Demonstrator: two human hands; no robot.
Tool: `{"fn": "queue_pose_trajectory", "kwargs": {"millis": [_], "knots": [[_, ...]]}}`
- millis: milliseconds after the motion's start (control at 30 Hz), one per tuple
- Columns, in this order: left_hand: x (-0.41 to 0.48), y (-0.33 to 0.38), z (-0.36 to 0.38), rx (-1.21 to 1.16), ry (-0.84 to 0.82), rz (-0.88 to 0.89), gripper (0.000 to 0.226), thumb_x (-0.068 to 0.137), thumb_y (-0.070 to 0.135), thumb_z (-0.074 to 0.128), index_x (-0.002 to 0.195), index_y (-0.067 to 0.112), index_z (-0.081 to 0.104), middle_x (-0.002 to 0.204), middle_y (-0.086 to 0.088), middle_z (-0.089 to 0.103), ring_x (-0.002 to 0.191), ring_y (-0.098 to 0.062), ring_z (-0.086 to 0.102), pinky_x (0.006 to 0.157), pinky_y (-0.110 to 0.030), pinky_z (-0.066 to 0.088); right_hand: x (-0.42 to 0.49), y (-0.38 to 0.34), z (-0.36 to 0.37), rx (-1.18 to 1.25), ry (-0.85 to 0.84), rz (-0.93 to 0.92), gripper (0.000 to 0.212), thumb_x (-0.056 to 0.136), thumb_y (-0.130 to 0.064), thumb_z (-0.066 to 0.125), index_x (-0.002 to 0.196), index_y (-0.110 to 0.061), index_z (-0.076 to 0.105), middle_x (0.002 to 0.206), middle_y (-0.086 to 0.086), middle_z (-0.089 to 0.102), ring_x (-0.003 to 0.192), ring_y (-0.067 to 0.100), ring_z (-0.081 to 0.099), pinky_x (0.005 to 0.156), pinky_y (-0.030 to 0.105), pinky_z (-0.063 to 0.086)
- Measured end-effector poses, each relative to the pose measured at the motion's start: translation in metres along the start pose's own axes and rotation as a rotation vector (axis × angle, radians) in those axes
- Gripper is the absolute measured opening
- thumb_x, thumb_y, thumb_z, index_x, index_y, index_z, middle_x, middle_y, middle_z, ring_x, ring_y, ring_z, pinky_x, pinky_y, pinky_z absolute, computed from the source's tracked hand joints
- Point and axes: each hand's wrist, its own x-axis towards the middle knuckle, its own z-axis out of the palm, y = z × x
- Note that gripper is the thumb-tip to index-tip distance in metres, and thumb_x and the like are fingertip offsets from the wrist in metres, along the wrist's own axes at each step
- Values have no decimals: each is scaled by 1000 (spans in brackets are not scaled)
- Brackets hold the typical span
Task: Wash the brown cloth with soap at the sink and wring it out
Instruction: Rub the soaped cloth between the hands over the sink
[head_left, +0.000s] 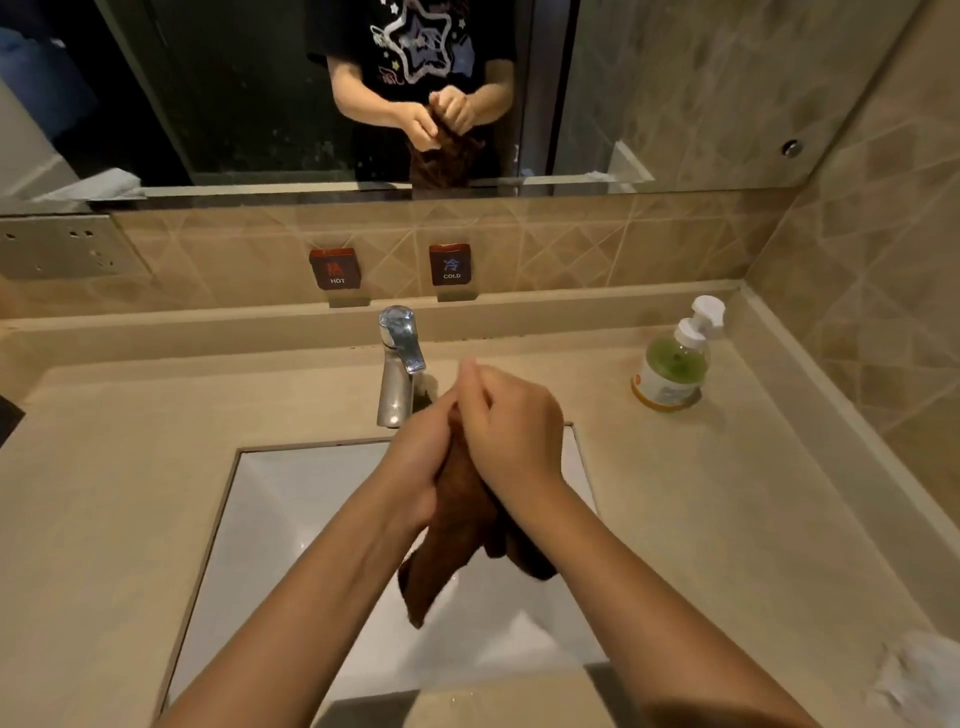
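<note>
The brown cloth hangs bunched between both my hands over the white sink. My left hand grips its upper part from the left. My right hand presses against it from the right, fingers pointing up toward the chrome faucet. The cloth's lower ends dangle below my wrists above the basin. No water runs from the faucet. A soap pump bottle with green liquid stands on the counter at the right.
A beige stone counter surrounds the sink. HOT and COLD labels sit on the tiled wall behind the faucet. A mirror above reflects the person. A white crumpled item lies at the lower right.
</note>
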Motion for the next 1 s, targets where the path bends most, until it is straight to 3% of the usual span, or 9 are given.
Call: {"fn": "queue_pose_trajectory", "kwargs": {"millis": [100, 233, 367, 533, 667, 767, 833, 900, 1000], "knots": [[-7, 1, 6, 91, 18, 67, 53, 97, 30, 47, 53, 15, 71, 52, -5, 63, 46, -14, 61, 49, -23, 49, 13, 7, 5, 133, 8, 238, 55, 99, -27, 39, 44, -20, 30, 45, -2, 36, 45, 13, 34, 54, 29, 24], [-8, 8, 10, 79, 91, 170, 48, 96, 16, 48, 50, 17, 59, 42, 0, 47, 34, -7, 48, 36, -13, 37, -7, -7, 8, 37, -19, 38, 50, 97, -27, 39, 53, -8, 54, 52, 13, 55, 53, 28, 50, 55, 30, 29], [-15, -1, 24, 99, 46, 154, 45, 99, 23, 45, 61, 14, 68, 47, -2, 58, 42, -11, 58, 42, -19, 46, 25, 10, 0, 142, -4, 266, 56, 99, -24, 38, 44, -19, 31, 45, -1, 35, 48, 17, 36, 54, 31, 25], [-8, 6, 19, 265, 114, 291, 49, 99, 15, 41, 56, 20, 61, 35, 10, 46, 34, -3, 46, 45, -20, 38, -12, -4, 2, 108, -59, 87, 51, 98, -31, 35, 49, -16, 40, 44, -4, 36, 46, 16, 40, 47, 30, 25], [-11, -1, 26, 197, 54, 199, 54, 99, 21, 43, 50, 17, 65, 40, 3, 53, 37, -8, 52, 45, -23, 41, 19, 11, -3, 201, 21, 294, 55, 99, -25, 37, 45, -18, 31, 45, -1, 35, 47, 15, 35, 54, 31, 27], [-2, 10, 20, 221, 192, 218, 43, 98, 22, 48, 56, 15, 49, 41, 2, 47, 35, -6, 47, 45, -21, 37, -6, -4, 3, 111, -55, 143, 54, 98, -33, 34, 52, -9, 48, 49, 6, 46, 51, 24, 47, 52, 29, 29], [1, 12, 14, 222, 204, 210, 49, 96, 24, 51, 48, 17, 48, 42, 2, 44, 36, -7, 45, 44, -20, 35, -15, -10, 5, 111, -10, 69, 51, 96, -33, 34, 50, -13, 44, 46, 1, 41, 49, 24, 45, 47, 30, 26], [-4, 5, 14, 158, 89, 157, 53, 95, 25, 52, 44, 16, 62, 49, -3, 54, 44, -12, 54, 50, -22, 44, 7, 3, 5, 141, 61, 197, 52, 98, -28, 37, 48, -19, 32, 48, -2, 35, 53, 22, 41, 51, 32, 26], [-13, -2, 18, 150, -82, 73, 42, 95, 27, 52, 64, 13, 77, 69, -10, 69, 69, -22, 66, 77, -35, 53, 32, 23, -1, 342, -48, 372, 52, 99, -26, 40, 48, -17, 33, 52, 0, 38, 56, 16, 37, 58, 31, 28]]}}
